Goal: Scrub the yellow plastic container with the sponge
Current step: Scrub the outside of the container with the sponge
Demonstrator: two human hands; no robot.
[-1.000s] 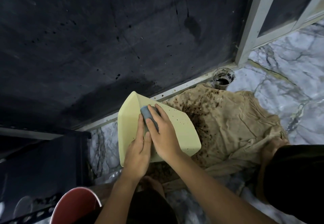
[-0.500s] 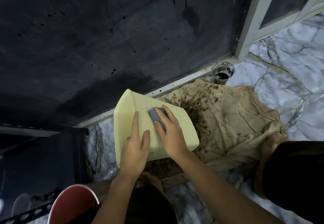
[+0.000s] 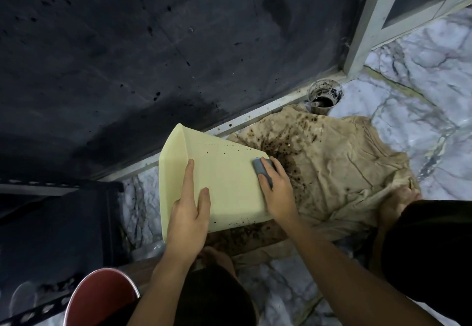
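Smooth matt plastic on the yellow container (image 3: 224, 180), speckled with dark spots. Soft grey sponge (image 3: 261, 168), maybe foam. Crumpled, stained beige cloth (image 3: 339, 167). Glossy veined marble floor (image 3: 421, 111). Rough matt dark wall (image 3: 153, 44).

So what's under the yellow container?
A stained tan cloth spreads beneath the yellow container, over marble floor. The patch directly below it is hidden.

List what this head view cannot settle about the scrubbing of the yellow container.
- Yellow container: its inside and opening face away from the head camera, so they are unseen.
- Sponge: mostly covered by the right hand; its full shape is hidden.
- Left hand: its palm covers part of the container's face, hiding any specks beneath.
- Red bucket: cut off by the bottom edge.
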